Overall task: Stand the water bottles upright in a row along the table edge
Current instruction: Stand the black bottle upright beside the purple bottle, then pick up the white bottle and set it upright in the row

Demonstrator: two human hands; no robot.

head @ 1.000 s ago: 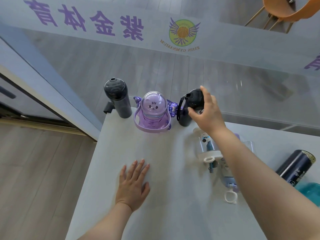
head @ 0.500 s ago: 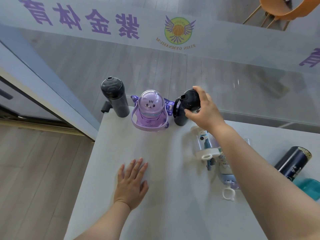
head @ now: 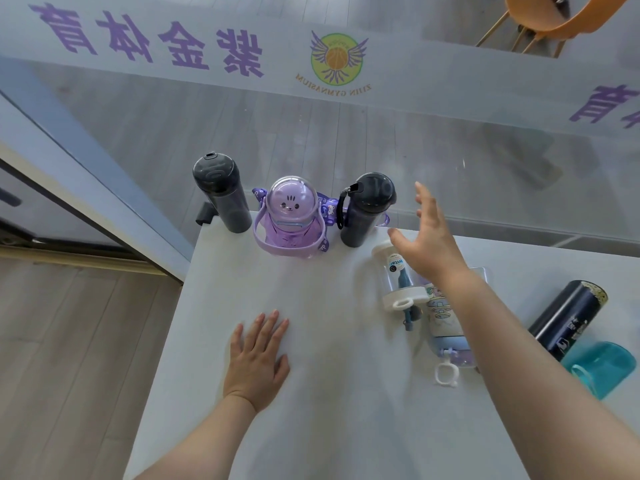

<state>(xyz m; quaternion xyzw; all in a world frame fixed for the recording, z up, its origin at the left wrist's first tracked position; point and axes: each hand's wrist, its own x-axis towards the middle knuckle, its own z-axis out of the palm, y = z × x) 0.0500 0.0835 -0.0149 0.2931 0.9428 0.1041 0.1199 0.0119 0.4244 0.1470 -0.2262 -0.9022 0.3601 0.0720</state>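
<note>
The right hand [head: 427, 242] has let go of the dark bottle [head: 365, 209] and hovers spread beside it. The left hand [head: 258, 358] lies flat on the table [head: 332, 393]. Three bottles stand along the far edge; behind, glass reads "ZIJIN GYMNASIUM" [head: 334, 88], mirrored.

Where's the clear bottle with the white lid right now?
In the head view the clear bottle with the white lid lies on its side right of centre, under the open right hand, just near of the upright dark bottle with the strap.
</note>
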